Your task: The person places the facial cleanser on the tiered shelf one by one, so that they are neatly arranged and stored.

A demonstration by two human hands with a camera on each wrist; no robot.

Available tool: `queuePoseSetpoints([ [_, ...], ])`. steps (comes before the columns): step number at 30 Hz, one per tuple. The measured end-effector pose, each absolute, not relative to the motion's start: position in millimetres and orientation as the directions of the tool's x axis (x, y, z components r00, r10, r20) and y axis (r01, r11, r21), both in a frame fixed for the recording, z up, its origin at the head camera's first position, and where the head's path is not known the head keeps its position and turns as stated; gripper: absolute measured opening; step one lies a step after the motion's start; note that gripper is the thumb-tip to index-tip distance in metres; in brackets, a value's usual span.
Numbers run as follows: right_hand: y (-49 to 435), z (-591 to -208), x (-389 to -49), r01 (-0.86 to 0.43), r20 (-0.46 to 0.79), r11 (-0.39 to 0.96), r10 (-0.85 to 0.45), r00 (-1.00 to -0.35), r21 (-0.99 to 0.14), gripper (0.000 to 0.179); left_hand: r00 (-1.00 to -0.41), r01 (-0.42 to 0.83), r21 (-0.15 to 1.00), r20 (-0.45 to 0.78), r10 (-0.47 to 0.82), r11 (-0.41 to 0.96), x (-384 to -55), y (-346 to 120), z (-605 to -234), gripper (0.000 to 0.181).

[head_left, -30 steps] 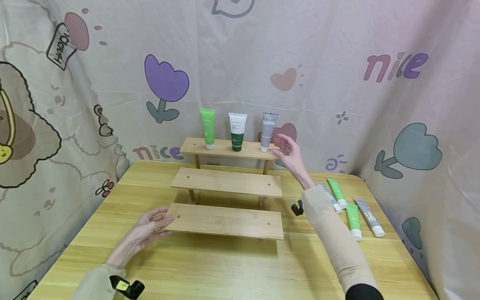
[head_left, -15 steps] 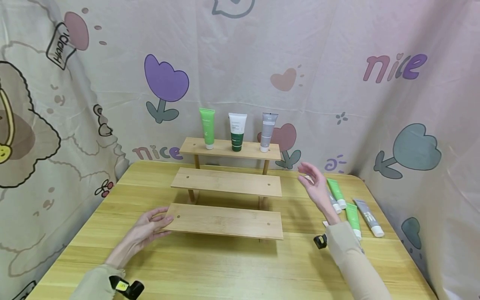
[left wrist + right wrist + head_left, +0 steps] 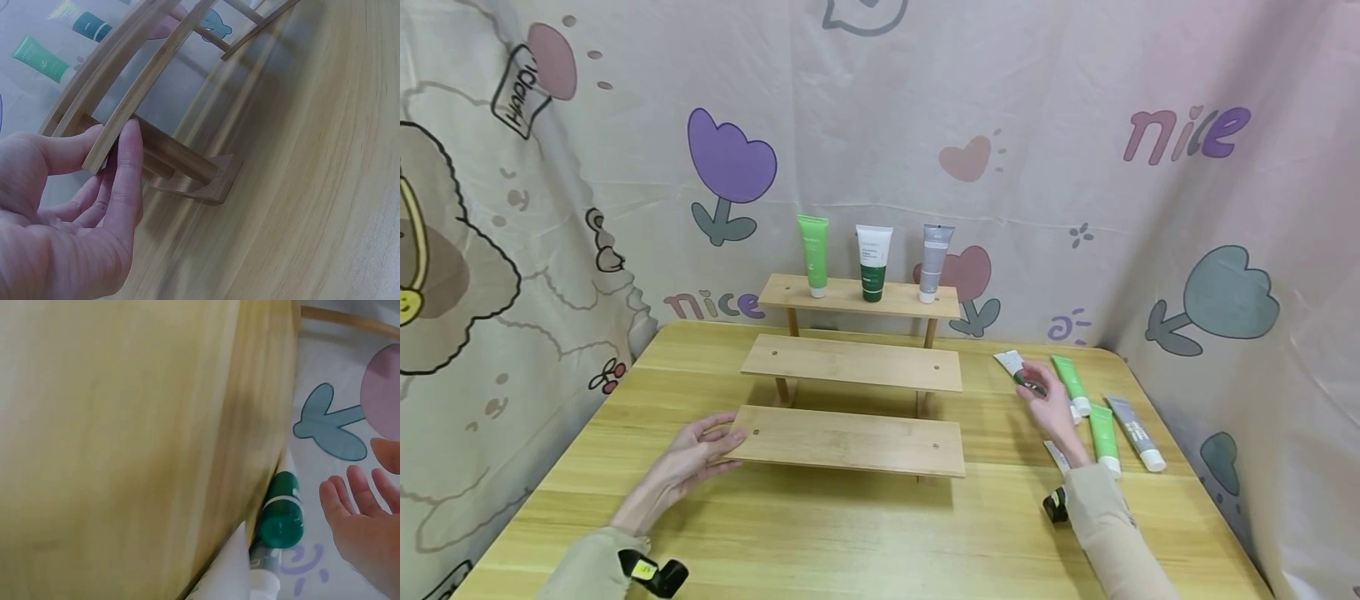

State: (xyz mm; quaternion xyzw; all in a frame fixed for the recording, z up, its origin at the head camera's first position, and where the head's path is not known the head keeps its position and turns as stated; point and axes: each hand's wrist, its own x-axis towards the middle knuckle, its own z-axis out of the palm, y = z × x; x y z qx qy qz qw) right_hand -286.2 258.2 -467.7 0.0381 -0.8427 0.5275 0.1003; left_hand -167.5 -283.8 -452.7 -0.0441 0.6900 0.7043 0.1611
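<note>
A three-tier wooden display shelf (image 3: 850,437) stands on the table. At the left end of its lowest board, my left hand (image 3: 696,454) pinches the edge; in the left wrist view the thumb and fingers lie on opposite faces of the board (image 3: 147,78). My right hand (image 3: 1051,404) hovers by a white and dark-green squeeze tube (image 3: 1010,362) lying on the table. From the right wrist view, the fingers are loosely bent and apart from the tube's green cap (image 3: 282,525). On the top board stand a green tube (image 3: 814,254), a white-and-green tube (image 3: 874,260) and a grey tube (image 3: 935,260).
Right of my right hand lie a green tube (image 3: 1070,382), another green tube (image 3: 1104,437) and a grey tube (image 3: 1135,429). A whitish tube (image 3: 1057,457) is partly hidden by the right wrist. A printed curtain (image 3: 880,125) hangs behind the table (image 3: 850,542).
My right hand has moved away from the grey tube on the top board, rightward and down to the lying white and dark-green tube. The left hand keeps its place on the lowest board.
</note>
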Motion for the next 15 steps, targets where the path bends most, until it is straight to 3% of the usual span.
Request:
queuePoseSetpoints([
  [15,272,-470,-282,-0.108,0.129,0.447,0.017,-0.992,-0.888,0.049,-0.945,-0.287,0.958,-0.282,0.165,-0.008,-167,-283,-452,0.076],
])
